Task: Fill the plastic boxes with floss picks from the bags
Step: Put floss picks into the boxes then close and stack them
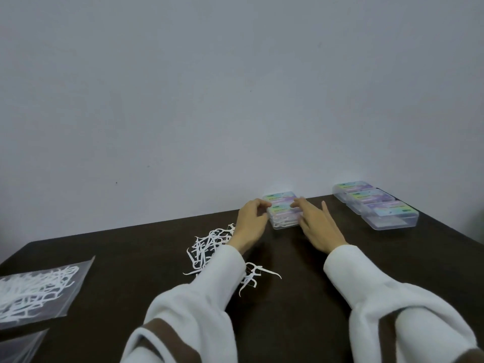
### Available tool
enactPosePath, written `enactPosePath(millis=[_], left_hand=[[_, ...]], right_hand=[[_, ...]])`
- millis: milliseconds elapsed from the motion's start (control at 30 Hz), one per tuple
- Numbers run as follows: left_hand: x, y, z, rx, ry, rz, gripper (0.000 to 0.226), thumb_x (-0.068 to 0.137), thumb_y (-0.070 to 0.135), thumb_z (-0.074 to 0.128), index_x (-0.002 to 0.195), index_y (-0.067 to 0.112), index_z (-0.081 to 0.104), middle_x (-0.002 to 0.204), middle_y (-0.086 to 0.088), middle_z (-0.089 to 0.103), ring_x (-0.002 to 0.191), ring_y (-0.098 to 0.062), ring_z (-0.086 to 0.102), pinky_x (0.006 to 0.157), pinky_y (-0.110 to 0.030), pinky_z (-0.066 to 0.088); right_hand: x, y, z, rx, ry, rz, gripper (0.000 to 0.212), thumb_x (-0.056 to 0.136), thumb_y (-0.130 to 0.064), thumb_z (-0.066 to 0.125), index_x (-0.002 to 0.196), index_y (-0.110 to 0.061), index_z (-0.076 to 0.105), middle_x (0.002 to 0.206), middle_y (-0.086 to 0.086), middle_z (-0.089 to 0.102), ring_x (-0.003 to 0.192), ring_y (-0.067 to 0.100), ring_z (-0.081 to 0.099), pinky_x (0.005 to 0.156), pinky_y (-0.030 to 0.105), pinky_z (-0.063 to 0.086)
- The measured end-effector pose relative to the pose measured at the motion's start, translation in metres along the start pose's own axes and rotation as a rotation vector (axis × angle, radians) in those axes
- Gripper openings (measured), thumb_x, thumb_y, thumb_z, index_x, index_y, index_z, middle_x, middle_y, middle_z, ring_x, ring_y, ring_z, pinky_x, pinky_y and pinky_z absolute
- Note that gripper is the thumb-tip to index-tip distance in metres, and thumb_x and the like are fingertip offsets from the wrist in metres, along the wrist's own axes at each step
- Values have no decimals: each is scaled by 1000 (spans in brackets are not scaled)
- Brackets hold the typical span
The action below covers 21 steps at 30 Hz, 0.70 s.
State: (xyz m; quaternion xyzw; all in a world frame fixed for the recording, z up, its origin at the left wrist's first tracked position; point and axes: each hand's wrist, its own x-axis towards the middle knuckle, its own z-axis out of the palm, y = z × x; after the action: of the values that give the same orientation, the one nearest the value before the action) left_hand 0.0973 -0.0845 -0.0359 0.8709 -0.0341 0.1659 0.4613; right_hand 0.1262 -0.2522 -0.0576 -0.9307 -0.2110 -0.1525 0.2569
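Nearest the camera, two white sleeves (214, 292) with brown bands reach forward over a dark brown table (301, 323). To the near left of the hands lies a clear plastic bag (39, 289) full of white floss picks, with the corner of a second bag (21, 347) just below it at the table's edge. Between the bag and the hands, a loose pile of floss picks (209, 244) is spread on the table, partly hidden under the left sleeve, with a few picks trailing out to the right of that sleeve. Further on, the left hand (248, 221) curls its fingers and thumb round the left end of a clear plastic box (284, 214) with a pastel label on its lid and white picks showing through its front wall. The right hand (315, 226) grips the same box from its right end, fingers bent over the lid and thumb at the lower corner. Directly behind the held box, touching it, sits another box (279, 198) against the wall (235, 100). Well to the right of the grip, a row of three more labelled boxes (377, 206) stands side by side.
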Motion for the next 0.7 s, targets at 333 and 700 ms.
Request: enactPosePath(millis=[333,700], left_hand=[[1,52,95,-150,-165,-39,33,90,-4,46,118,6,59,122,-7,59,114,-16,53,91,-18,38],[-10,86,169,-282,-340,-66,54,91,-4,39,143,11,36,144,-5,43,132,-18,40,98,-17,31]], right_hand=[[-47,68,-51,-15,264,145,29,84,0,55,107,-18,55,114,5,58,107,21,54,98,37,43],[-46,115,-61,-69,357,485,41,93,-13,46,132,-2,42,138,19,39,131,32,33,111,43,27]])
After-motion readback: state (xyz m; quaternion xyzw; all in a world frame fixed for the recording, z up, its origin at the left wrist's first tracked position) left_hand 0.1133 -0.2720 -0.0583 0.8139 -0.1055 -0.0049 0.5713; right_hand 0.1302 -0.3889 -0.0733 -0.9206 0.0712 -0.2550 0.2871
